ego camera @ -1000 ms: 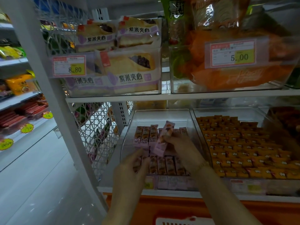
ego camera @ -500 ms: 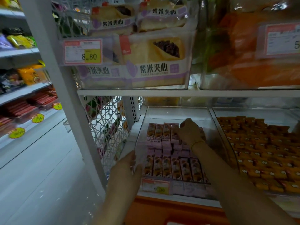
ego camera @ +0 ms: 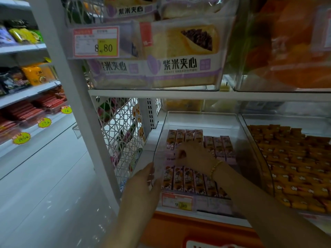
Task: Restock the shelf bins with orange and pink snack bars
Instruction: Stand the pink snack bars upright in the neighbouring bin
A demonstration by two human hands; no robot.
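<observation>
Shifted leftward since earlier, right hand [ego camera: 194, 154] presses pink bars [ego camera: 217, 146] beneath it, grip unclear; neighbouring rows could topple while left hand [ego camera: 143, 187] clasps bin [ego camera: 157, 158].

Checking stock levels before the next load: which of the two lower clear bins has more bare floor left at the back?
The pink snack bar bin, the one both hands are at. Its back third is bare, while the orange snack bar bin beside it is nearly full.

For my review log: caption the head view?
Right hand presses pink snack bars into clear bin; left hand steadies its corner.
</observation>
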